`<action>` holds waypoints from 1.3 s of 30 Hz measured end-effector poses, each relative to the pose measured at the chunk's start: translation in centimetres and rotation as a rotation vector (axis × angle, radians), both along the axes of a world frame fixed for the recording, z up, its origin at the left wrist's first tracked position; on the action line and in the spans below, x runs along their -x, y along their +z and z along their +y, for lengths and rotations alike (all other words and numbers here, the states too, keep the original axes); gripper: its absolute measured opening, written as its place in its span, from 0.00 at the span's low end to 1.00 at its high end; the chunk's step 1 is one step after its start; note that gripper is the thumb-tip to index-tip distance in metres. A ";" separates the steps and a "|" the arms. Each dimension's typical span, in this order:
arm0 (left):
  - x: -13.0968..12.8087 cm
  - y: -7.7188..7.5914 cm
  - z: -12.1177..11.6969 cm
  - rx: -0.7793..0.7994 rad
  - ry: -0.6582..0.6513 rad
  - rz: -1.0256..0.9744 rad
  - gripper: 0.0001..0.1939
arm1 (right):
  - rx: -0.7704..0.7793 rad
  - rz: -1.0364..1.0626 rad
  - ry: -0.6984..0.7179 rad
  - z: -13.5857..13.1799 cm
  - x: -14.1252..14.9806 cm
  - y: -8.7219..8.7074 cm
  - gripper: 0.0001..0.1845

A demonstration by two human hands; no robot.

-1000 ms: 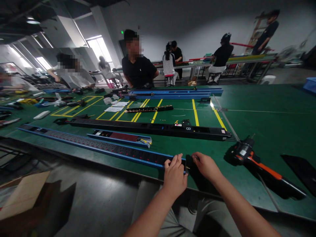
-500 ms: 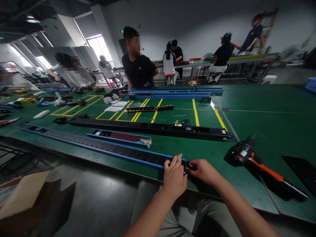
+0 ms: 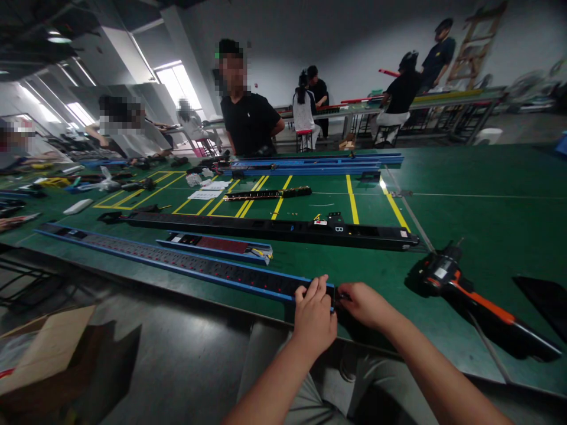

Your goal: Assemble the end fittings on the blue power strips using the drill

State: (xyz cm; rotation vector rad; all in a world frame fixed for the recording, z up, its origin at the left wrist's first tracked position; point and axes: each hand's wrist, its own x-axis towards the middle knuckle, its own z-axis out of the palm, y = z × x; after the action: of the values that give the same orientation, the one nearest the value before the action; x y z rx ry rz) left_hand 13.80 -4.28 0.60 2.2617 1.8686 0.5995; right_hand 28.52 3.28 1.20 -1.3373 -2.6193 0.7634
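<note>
A long power strip (image 3: 190, 265) with blue edges and a row of black sockets with red marks lies on the green bench, its near end at the bench's front edge. My left hand (image 3: 313, 316) is shut around that end. My right hand (image 3: 365, 307) is just beyond the end, its fingertips pinching a small dark metal part (image 3: 342, 297) against the strip. The part is too small and too covered by my fingers to identify.
A long black power strip (image 3: 266, 230) and a shorter blue-edged one (image 3: 217, 248) lie just beyond. An orange-and-black cordless screwdriver (image 3: 456, 283) lies to the right. A co-worker in a black shirt (image 3: 248, 124) stands across the bench. A cardboard box (image 3: 44, 348) sits on the floor at left.
Over the last second my right hand has moved down and in toward the strip's end with the small part. My left hand has stayed on the strip, and the view has tilted slightly.
</note>
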 end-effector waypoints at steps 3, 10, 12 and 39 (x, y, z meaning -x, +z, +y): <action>0.0 0.0 0.0 0.012 -0.002 0.008 0.13 | -0.115 -0.151 -0.077 -0.6 1.3 0.0 0.09; 0.0 -0.1 0.0 0.010 -0.014 -0.010 0.11 | -0.018 0.047 -0.173 -0.4 -0.6 2.2 0.09; 0.0 -0.1 0.0 -0.008 -0.021 -0.009 0.09 | 0.014 0.268 -0.231 -0.4 -2.4 3.2 0.14; 3.4 0.0 2.5 -0.070 -0.141 0.262 0.23 | -0.308 0.320 -0.165 -5.5 -3.5 0.1 0.12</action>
State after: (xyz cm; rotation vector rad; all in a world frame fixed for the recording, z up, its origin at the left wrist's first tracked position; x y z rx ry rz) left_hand 10.38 -1.82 0.61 2.6004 1.7985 0.3675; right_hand 31.99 -2.25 1.25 -1.2101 -2.2353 0.4785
